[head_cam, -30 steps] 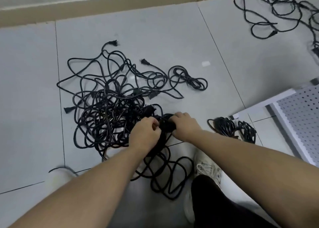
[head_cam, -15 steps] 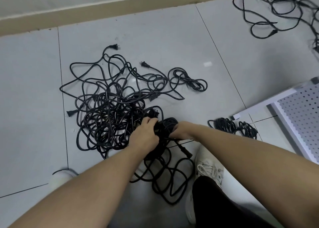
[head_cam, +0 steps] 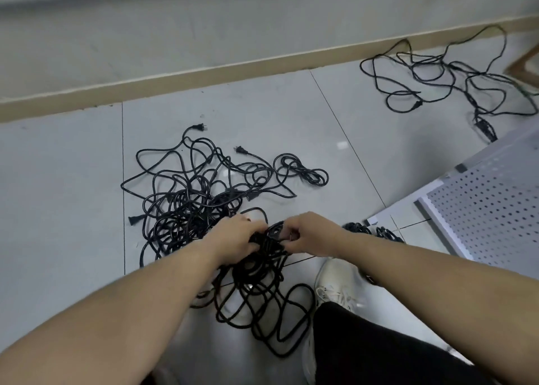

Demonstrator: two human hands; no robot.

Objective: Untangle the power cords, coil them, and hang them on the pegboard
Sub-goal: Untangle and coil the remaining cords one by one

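Observation:
A large tangle of black power cords (head_cam: 186, 206) lies on the grey tiled floor in front of me. Both hands work at a tight black knot of cord (head_cam: 269, 237) at its near edge. My left hand (head_cam: 237, 239) grips the knot from the left with curled fingers. My right hand (head_cam: 309, 231) pinches a strand on the knot's right side. Loose loops (head_cam: 262, 306) hang down from the knot toward my feet. A white pegboard (head_cam: 493, 206) lies flat on the floor at the right.
A coiled black cord (head_cam: 370, 230) rests beside the pegboard's near corner. A second loose tangle (head_cam: 446, 78) sprawls at the far right by the beige skirting board. My white shoe (head_cam: 338, 282) and black trouser leg stand under the right arm.
The camera has tilted up, showing more wall. My right hand turned and now pinches a strand at the knot's right; the left hand keeps its grip on the knot.

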